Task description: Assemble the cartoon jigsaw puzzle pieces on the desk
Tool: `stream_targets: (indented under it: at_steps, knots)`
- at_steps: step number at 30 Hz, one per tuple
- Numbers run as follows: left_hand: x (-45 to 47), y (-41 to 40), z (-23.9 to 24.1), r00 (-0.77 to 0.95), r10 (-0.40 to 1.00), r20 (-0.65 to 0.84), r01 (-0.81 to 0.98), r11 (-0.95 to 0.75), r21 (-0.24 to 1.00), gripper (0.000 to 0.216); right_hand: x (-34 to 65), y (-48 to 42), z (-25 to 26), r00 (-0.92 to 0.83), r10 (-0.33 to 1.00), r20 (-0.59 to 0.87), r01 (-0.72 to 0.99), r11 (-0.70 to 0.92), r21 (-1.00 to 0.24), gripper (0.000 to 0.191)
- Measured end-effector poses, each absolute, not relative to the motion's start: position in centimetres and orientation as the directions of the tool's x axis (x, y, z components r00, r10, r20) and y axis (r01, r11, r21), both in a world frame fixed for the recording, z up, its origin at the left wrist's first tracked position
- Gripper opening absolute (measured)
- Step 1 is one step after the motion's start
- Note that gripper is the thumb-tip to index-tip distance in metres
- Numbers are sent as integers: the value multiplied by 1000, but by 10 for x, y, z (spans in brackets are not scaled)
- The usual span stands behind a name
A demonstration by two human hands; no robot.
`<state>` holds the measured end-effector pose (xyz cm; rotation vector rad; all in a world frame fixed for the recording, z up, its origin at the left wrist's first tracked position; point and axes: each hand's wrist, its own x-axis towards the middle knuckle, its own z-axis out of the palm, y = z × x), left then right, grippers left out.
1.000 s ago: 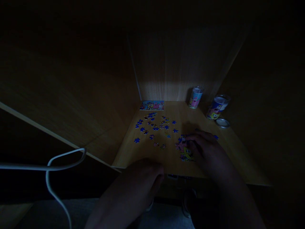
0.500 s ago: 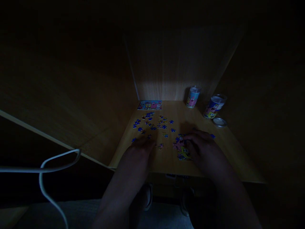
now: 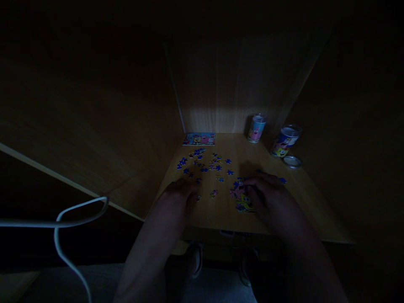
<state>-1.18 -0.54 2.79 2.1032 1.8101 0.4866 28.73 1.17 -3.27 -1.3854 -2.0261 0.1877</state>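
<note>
The scene is very dark. On a small wooden desk (image 3: 221,210) lie several loose blue puzzle pieces (image 3: 202,162). My right hand (image 3: 268,193) rests on a partly joined cartoon puzzle cluster (image 3: 241,198), fingers curled against its right edge. My left hand (image 3: 179,191) lies on the desk's left side, over loose pieces near its fingertips; its fingers are bent down and what they touch is hidden. A single piece (image 3: 213,193) lies between the hands.
A printed reference picture (image 3: 199,139) lies at the back. Two cartoon-printed tins (image 3: 256,128) (image 3: 285,141) stand at the back right, with a round lid (image 3: 292,161) beside them. Wooden partitions close in on both sides. A white cable (image 3: 63,219) loops at left.
My left hand came up from the desk's front edge onto the left side of the desk, among the loose pieces. My right hand stayed on the joined cluster.
</note>
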Motion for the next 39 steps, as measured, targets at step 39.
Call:
stream_targets:
  at_steps: [39]
  knots:
    - [-4,-14,27,411,911,-42,695,-283,661,12,287,13,-30,-224,886,406,764,418,-491,21]
